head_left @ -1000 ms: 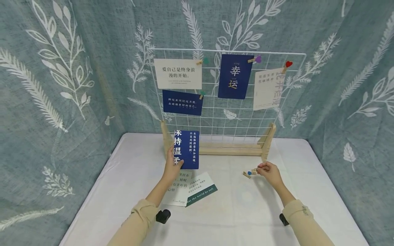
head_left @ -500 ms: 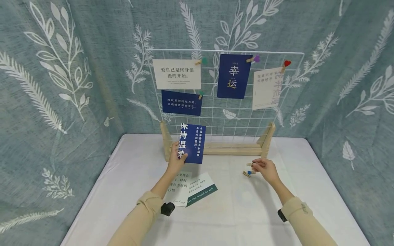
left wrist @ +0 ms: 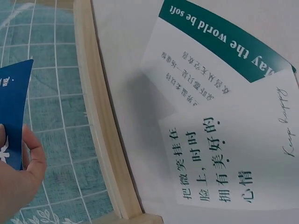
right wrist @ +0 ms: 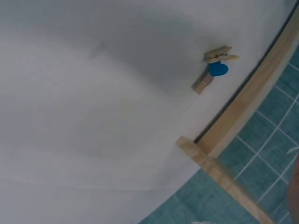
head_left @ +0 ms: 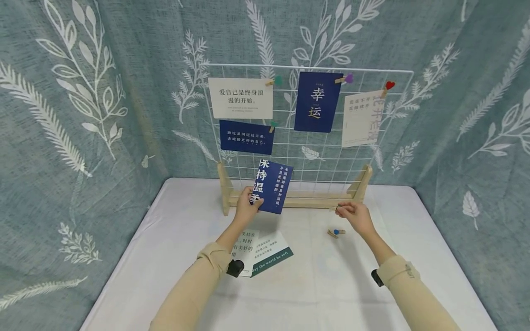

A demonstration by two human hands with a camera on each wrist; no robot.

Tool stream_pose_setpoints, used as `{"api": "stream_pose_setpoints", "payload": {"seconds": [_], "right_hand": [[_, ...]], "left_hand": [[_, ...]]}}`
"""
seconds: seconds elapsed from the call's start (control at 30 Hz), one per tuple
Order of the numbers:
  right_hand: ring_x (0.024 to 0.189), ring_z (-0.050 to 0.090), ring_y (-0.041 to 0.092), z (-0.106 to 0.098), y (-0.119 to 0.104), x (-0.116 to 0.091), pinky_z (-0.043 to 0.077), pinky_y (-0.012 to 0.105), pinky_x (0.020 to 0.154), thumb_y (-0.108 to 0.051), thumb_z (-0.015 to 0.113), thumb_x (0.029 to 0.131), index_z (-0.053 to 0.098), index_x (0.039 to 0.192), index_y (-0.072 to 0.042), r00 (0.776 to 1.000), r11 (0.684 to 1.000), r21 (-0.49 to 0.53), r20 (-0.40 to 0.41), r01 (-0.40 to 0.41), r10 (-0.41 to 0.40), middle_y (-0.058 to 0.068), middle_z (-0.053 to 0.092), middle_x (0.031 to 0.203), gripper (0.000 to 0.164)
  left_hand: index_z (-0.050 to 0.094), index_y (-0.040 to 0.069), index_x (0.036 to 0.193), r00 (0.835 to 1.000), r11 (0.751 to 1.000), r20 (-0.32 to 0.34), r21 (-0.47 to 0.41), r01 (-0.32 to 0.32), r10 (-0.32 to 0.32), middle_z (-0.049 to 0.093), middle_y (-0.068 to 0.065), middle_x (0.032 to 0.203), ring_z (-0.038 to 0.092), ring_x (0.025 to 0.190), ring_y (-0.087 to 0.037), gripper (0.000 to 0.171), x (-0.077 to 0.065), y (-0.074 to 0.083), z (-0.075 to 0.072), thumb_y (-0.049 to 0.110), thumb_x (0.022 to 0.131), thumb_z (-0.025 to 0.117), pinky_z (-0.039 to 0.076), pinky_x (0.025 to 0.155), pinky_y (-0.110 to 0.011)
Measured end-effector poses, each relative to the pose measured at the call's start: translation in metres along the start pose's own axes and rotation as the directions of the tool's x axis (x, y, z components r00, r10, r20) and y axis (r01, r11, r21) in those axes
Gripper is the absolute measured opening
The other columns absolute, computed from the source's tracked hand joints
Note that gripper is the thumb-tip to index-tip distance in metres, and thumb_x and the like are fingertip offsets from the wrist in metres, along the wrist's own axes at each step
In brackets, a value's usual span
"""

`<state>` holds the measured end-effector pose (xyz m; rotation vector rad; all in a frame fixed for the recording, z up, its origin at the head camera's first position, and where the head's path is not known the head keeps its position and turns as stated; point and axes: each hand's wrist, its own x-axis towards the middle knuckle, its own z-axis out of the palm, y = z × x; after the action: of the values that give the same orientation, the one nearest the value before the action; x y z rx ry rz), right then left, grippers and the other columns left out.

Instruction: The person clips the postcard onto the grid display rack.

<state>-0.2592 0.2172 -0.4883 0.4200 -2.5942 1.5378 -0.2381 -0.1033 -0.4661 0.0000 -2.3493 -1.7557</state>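
Observation:
A blue card with white Chinese characters point(head_left: 275, 186) is pinched at its lower left corner by my left hand point(head_left: 246, 209), before the lower part of the white wire grid point(head_left: 306, 163). In the left wrist view, the thumb lies over the front of the blue card point(left wrist: 13, 107), fingers behind. My right hand point(head_left: 357, 217) pinches a small wooden clothespin point(head_left: 333, 209), mostly hidden by the fingertips, above the table near the grid's right foot. Only a sliver of that hand shows in the right wrist view. Below it lie loose wooden clothespins point(right wrist: 218, 55), one with a blue heart point(right wrist: 218, 69).
Several cards, among them a white card point(head_left: 242, 99) and a blue card point(head_left: 319, 102), hang clipped on the grid. Its wooden base point(head_left: 314, 202) stands at the table's back. Two paper cards, one with a green band point(head_left: 271, 262), lie overlapping on the white tablecloth point(head_left: 306, 285).
My left hand has carried the blue card up and to the right, tilting it slightly. My right hand has lifted a clothespin off the table, moving up and a little left.

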Motion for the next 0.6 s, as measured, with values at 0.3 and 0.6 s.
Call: {"api": "stream_pose_setpoints", "payload": {"seconds": [0.3,0.6], "right_hand": [[0.079,0.069,0.014,-0.001,-0.017,0.013,0.053,0.011,0.07,0.001,0.058,0.09,0.057,0.102,0.017,0.995,0.999,-0.001,-0.094,0.032,-0.032,0.033,0.066,0.094,0.02],[0.084,0.064,0.036,-0.006,-0.038,0.03,0.043,0.005,0.067,-0.002,0.062,0.088,0.062,0.1,0.012,0.967,0.988,-0.133,-0.231,0.083,-0.112,0.028,0.067,0.096,0.019]], "left_hand": [[0.055,0.007,0.11,0.991,0.978,0.042,-0.173,-0.117,0.126,0.072,-0.01,0.092,0.07,0.075,-0.02,0.033,0.062,-0.083,0.03,0.018,0.083,0.071,0.058,0.058,-0.03],[0.054,0.004,0.113,0.992,0.984,0.013,-0.134,-0.122,0.125,0.071,-0.014,0.094,0.069,0.072,-0.021,0.037,0.114,-0.134,0.061,0.018,0.083,0.071,0.058,0.058,-0.03]]}}
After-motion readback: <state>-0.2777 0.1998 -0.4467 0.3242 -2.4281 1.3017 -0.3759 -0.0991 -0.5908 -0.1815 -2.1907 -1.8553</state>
